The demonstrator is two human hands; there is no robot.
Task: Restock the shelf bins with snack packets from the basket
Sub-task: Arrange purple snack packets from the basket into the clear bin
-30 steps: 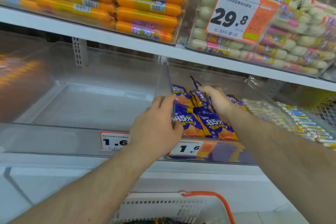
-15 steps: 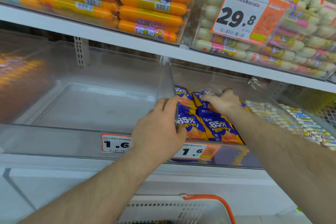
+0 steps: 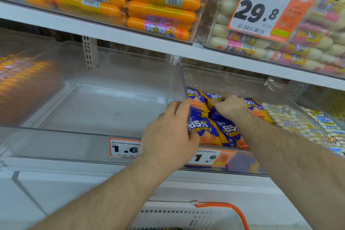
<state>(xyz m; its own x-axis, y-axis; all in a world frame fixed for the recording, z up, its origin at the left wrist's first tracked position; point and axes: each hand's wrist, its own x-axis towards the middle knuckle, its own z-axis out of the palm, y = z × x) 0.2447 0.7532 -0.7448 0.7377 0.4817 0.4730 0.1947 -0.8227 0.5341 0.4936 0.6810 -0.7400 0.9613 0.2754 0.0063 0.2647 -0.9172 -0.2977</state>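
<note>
Your right hand [image 3: 230,107] covers the middle snack packets [image 3: 226,130]; its fingertips are out of sight among them. Basket [image 3: 188,214] cut off by the bottom edge, contents unreadable. Far-left bin [image 3: 26,89] blurred, goods unidentifiable. Your left hand [image 3: 169,132] hides part of the price tag [image 3: 124,148].

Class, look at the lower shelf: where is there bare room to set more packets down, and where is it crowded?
The left bin shows a bare floor, bordered by the divider and the price tag. The right bin is crowded in front: blue packets lie there, with the left hand at the divider and the right hand on them. Some room remains behind the packets.
</note>
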